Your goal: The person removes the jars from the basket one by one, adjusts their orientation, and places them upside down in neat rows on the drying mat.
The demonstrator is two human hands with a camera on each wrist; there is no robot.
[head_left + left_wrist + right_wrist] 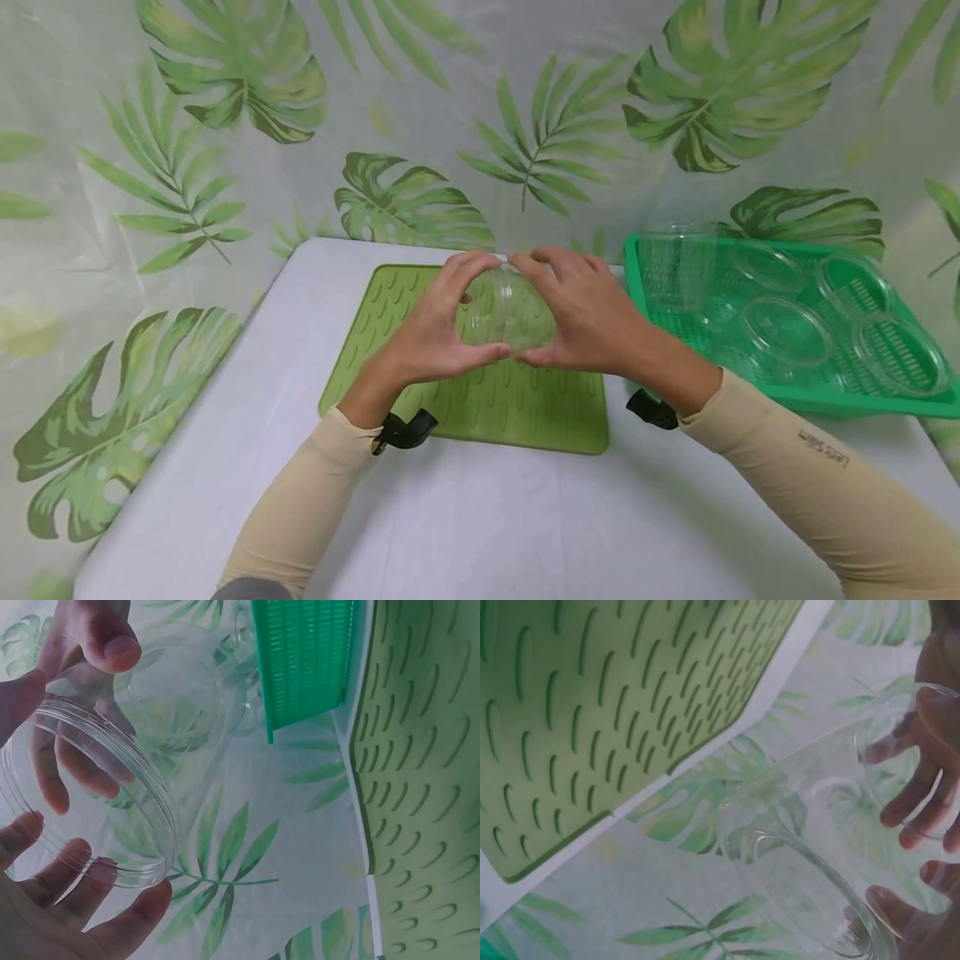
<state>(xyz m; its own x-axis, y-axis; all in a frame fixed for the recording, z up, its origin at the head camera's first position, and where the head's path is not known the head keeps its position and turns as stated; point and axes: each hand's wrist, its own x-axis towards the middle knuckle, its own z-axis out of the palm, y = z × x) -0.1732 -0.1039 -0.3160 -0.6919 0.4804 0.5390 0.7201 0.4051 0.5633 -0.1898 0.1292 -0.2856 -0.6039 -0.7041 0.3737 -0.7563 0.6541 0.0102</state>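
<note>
Above the mat, a clear plastic cup (pixel 527 310) lies on its side between my two hands. My left hand (pixel 431 332) grips its left end, with the thumb below and fingers above. My right hand (pixel 592 321) holds the right part in the same way. A ridged rim (pixel 166 817) shows at the left-hand end in the left wrist view; I cannot tell if a separate lid is on it. In the right wrist view the see-through wall (pixel 795 780) spreads out from the fingers. Some fingers show only through the plastic.
A green olive drying mat (pixel 525 417) lies under the hands on a white table (pixel 480 517). At the right stands a green basket (pixel 832 402) with a clear cup (pixel 678 267) and several clear round lids (pixel 787 330). A leaf-patterned sheet (pixel 420 108) hangs behind.
</note>
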